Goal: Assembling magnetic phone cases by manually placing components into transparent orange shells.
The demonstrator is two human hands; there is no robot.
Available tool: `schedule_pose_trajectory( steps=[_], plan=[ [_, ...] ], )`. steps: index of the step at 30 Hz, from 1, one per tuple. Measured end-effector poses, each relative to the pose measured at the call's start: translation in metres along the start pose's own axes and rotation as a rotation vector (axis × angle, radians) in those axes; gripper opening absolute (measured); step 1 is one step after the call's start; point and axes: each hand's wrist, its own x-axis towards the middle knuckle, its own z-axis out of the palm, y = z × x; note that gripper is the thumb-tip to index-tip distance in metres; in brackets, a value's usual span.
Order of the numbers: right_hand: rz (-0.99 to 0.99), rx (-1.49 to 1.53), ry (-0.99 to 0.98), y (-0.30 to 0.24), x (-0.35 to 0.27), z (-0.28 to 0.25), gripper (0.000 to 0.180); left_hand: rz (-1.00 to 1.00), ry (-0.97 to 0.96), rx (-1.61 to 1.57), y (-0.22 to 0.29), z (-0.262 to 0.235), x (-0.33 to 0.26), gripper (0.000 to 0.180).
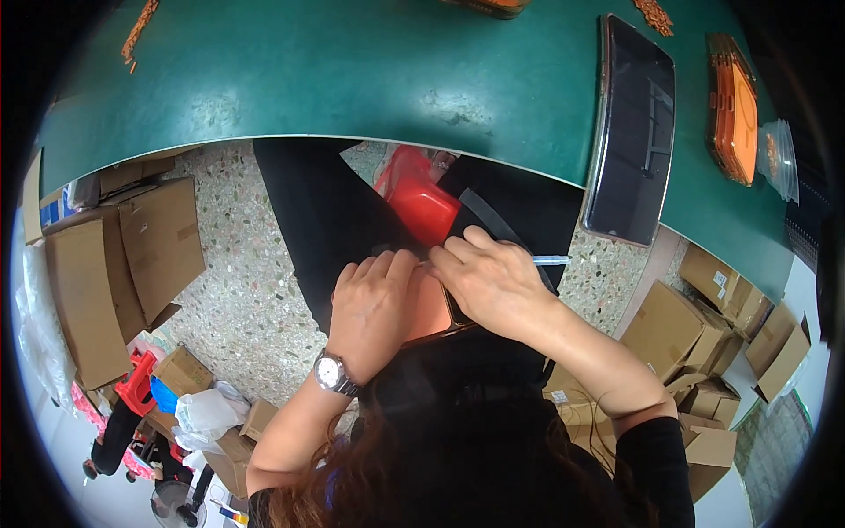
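On my lap lies a flat orange phone case (429, 308) with a dark edge. My left hand (374, 295), with a wristwatch above it, grips the case from its left side, fingers bent over the far edge. My right hand (488, 273) is closed at the case's far right part, its fingertips close to those of my left. A thin blue-and-white pen-like tool (552, 260) sticks out to the right from under my right hand; its other end is hidden. Both hands cover much of the case.
The green table (352, 79) ends just beyond my knees. On its right are a dark glossy phone (635, 132), stacked orange cases (735, 114) and clear plastic cups (778, 158). Small orange parts (653, 16) lie farther back. Cardboard boxes (158, 238) flank me; a red stool (422, 207) stands below the table.
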Motion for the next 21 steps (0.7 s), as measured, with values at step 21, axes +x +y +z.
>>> schedule_pose_trajectory(
  steps=[21],
  plan=[
    [-0.117,-0.091,-0.038,-0.005,-0.004,-0.013,0.035,-0.015,0.086,-0.068,0.003,-0.004,-0.009,0.008]
  ],
)
